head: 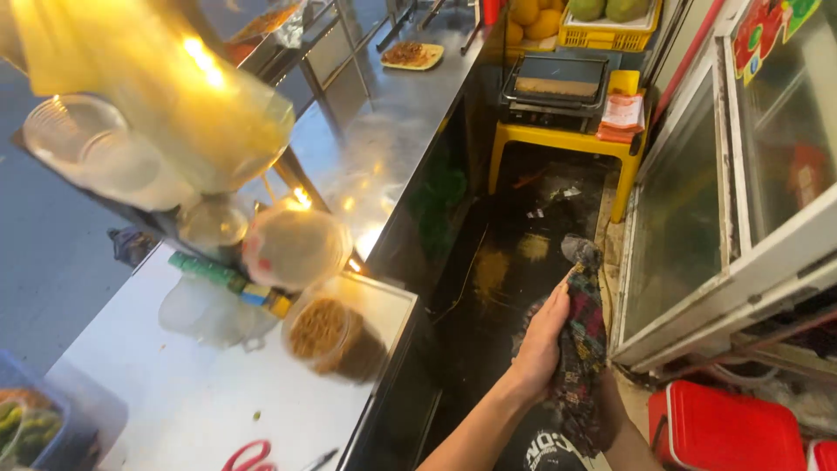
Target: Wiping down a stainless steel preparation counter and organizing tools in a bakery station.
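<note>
left hand (542, 336) flat on checked rag (582, 349) | right hand hidden beneath, grip unclear | floor (514, 262) dark, wet | wring firmly, clear of desk (200, 392)

Steel counter (218, 401) carries a brown-filled jar (336, 338)

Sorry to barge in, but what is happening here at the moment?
A person stands in the narrow aisle behind a steel counter, holding a dark plaid cloth in front of them. The left hand presses against the cloth; the right hand is hidden under it. On the counter a jar of brown food sits beside stacked plastic containers. Ahead, a grill rests on a yellow stool, and a glass-door fridge stands at right.
</note>
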